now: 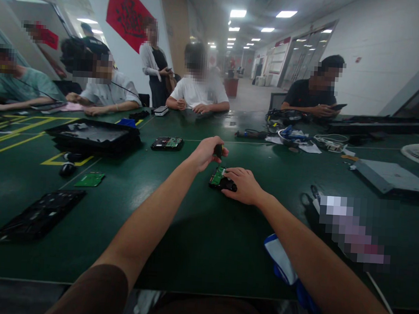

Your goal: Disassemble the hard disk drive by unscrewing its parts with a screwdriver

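Observation:
My left hand (207, 153) is closed around the dark handle of a screwdriver (218, 151). Its thin shaft points down at a hard drive (215, 178) lying on the green table, a green circuit board facing up on it. Whether the tip sits in a screw is too small to tell. From the right, my right hand (246, 185) grips the drive, fingers over its top and thumb along the near side. Another hard drive (167, 143) with its board showing lies to the left, beyond my left forearm.
Black trays (93, 135) are stacked at left, near a loose green circuit board (90, 179) and a flat black part (41, 213). Blue-white gloves (281, 258) lie under my right forearm. A grey metal case (394, 178) and cables (292, 133) occupy the right. Several people sit opposite.

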Available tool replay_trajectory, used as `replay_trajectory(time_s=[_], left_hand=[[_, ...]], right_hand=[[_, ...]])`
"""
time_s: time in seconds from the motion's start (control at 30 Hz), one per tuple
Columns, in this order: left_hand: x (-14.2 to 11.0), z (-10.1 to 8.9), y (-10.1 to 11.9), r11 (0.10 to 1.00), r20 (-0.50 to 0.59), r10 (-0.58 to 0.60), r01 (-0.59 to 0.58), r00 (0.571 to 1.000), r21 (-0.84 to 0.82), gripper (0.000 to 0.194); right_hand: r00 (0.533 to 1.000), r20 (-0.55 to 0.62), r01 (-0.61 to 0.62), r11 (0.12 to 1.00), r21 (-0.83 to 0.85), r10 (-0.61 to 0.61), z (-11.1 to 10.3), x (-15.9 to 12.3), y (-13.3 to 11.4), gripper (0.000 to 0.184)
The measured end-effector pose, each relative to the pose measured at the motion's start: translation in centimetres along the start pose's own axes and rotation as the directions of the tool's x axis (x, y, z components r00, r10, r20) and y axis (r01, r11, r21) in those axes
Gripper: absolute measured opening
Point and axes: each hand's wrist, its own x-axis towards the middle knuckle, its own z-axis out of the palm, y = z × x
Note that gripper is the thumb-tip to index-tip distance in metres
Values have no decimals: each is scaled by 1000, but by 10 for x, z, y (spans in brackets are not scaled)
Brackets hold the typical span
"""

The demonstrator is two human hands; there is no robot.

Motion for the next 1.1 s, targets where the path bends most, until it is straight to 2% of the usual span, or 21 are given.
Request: replay_trajectory(time_s=[0.1, 0.17, 0.23, 0.37, 0.5, 0.63, 0.7, 0.77, 0.93, 1.0, 1.1], left_hand=[[2, -2, -1, 1000, -53, 28, -28, 998, 1, 18], [2, -4, -1, 993, -92, 94, -87, 991, 77, 16], [1, -6, -1, 981, -80, 142, -129, 987, 148, 18], [-1, -4, -1, 995, 20, 60, -62, 998, 75, 22], [0, -2, -1, 1000, 29, 28, -28, 999, -2, 19], [0, -4, 0, 981, -54, 145, -136, 988, 139, 18], [-1, -5, 0, 967, -48, 174, -162, 984, 197, 21], [-1, -6, 1, 975, -10, 139, -135, 990, 175, 23], [0, -2, -1, 1000, 48, -1, 1, 999, -7, 21], [0, -1, -1, 1000, 41, 25, -24, 999, -3, 19], [-1, -1, 0, 981, -12, 147, -144, 989, 130, 19]], right_hand=[[1000, 5, -4, 1000, 2, 4, 0, 0, 0, 60], [1000, 4, -2, 1000, 2, 2, 0, 0, 0, 60], [1000, 3, 3, 1000, 3, -3, 1, 0, 1, 61], [1000, -2, 11, 1000, 4, -11, 1, 0, 2, 61], [1000, -4, 9, 1000, -2, -9, 1, 0, 1, 61], [1000, 4, 4, 1000, 2, -4, 0, 0, 0, 61], [1000, 6, 6, 1000, 4, -6, -1, 0, 0, 61], [1000, 8, 5, 1000, 4, -5, -1, 0, 0, 61], [1000, 1, 3, 1000, 0, -3, 0, 0, 0, 60], [1000, -6, 8, 1000, -4, -8, 0, 0, 0, 60], [1000, -2, 9, 1000, -7, -9, 0, 0, 0, 60]])
